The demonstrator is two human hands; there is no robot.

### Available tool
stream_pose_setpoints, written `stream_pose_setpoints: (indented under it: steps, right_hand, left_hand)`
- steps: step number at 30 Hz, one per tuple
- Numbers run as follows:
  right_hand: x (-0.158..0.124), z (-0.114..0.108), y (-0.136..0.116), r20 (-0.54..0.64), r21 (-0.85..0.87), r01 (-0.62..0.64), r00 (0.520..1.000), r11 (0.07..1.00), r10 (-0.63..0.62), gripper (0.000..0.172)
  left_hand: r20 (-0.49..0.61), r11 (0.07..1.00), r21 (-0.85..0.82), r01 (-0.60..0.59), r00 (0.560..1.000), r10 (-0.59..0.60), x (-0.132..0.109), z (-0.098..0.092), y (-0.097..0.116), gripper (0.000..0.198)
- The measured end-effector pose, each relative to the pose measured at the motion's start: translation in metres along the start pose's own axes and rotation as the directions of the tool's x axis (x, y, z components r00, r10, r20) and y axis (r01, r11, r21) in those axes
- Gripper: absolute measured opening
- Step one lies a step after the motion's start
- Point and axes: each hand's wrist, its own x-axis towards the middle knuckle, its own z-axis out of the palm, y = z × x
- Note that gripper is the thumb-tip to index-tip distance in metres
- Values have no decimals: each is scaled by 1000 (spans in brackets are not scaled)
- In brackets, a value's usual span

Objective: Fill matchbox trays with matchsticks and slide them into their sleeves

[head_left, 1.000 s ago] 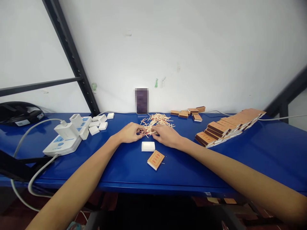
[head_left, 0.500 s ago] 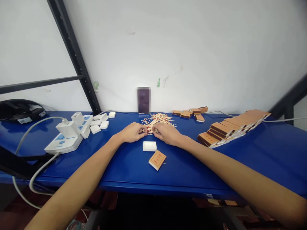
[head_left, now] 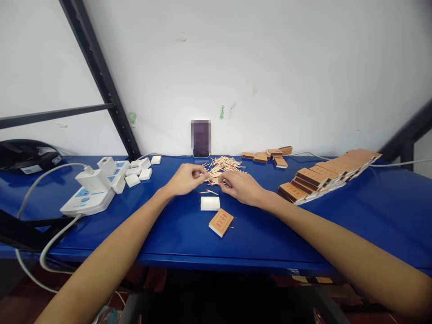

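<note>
A loose heap of matchsticks (head_left: pixel 225 164) lies on the blue table (head_left: pixel 168 234) near the wall. My left hand (head_left: pixel 184 179) is raised a little off the table at the heap's near left edge, fingers pinched on a few matchsticks. My right hand (head_left: pixel 241 186) rests at the heap's near right edge, fingers curled on matchsticks. Just in front of both hands lies a white inner matchbox tray (head_left: pixel 209 203), with one or two stray matchsticks (head_left: pixel 208 192) behind it. A brown matchbox sleeve (head_left: pixel 221 222) lies nearer me.
A long row of overlapping brown matchboxes (head_left: pixel 324 175) runs along the right. A few more matchboxes (head_left: pixel 268 157) sit by the wall. White trays (head_left: pixel 140 171) and a power strip with chargers (head_left: pixel 91 191) are at the left. A phone (head_left: pixel 200 138) leans on the wall.
My left hand has lifted off the table with matchsticks pinched in it. A couple of matchsticks now lie behind the white tray. My right hand has shifted slightly.
</note>
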Motion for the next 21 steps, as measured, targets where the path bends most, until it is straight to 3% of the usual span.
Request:
stream_pose_setpoints:
  steps: [3, 6, 9, 11, 17, 21]
  right_hand:
    - [-3, 1, -11, 3, 40, 4, 1000, 999, -4, 12]
    - [0, 7, -17, 8, 82, -5, 1000, 997, 4, 14]
    - [3, 11, -17, 6, 146, -19, 1000, 989, 18, 16]
    - [3, 13, -16, 3, 178, -24, 1000, 984, 24, 16]
    - [0, 12, -17, 21, 173, -95, 995, 980, 93, 18]
    - [1, 11, -18, 22, 147, -130, 991, 981, 129, 22]
  left_hand:
    - [-67, 997, 40, 70, 995, -67, 1, -11, -6, 29]
    - [103, 992, 49, 112, 988, -117, -1, -18, -11, 26]
    - [295, 991, 16, 136, 946, -135, -4, -20, -10, 29]
    - [367, 991, -1, 133, 922, -123, -5, -20, -8, 30]
    - [405, 993, -36, 111, 910, -87, -5, -18, -5, 28]
    - [403, 992, -67, 103, 913, -68, -6, -19, -2, 37]
